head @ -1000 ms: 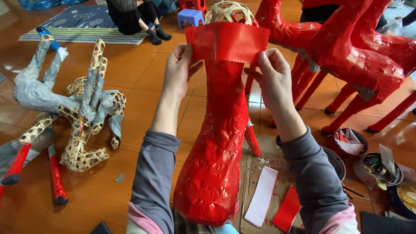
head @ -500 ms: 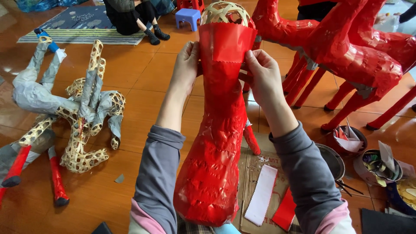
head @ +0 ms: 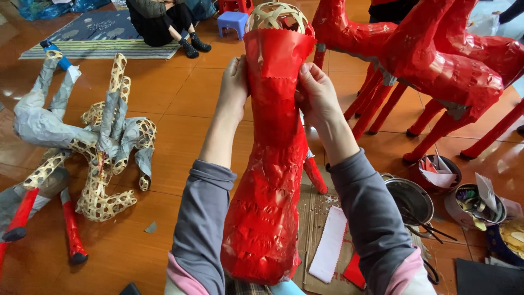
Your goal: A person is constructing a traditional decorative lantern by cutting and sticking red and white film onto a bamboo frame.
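Observation:
A tall woven bamboo figure (head: pixel 270 180) covered in glossy red paper stands upright in front of me, its bare lattice top (head: pixel 275 15) showing above. My left hand (head: pixel 236 87) presses a sheet of red paper (head: pixel 275 60) against the figure's left side near the top. My right hand (head: pixel 315 94) presses the same sheet on the right side. The sheet is wrapped around the neck of the figure, its lower edge zigzag-cut.
Red paper-covered animal figures (head: pixel 431 60) stand at the upper right. A bare bamboo animal frame (head: pixel 95 147) partly wrapped in grey paper lies at left. Bowls (head: pixel 412 199) with scraps, white and red paper strips (head: pixel 329 246) on cardboard sit at lower right. A seated person (head: pixel 161 22) is far back.
The red sheet, earlier held spread wide in front of the figure's top, is now folded around its neck. Both hands moved inward and press it flat.

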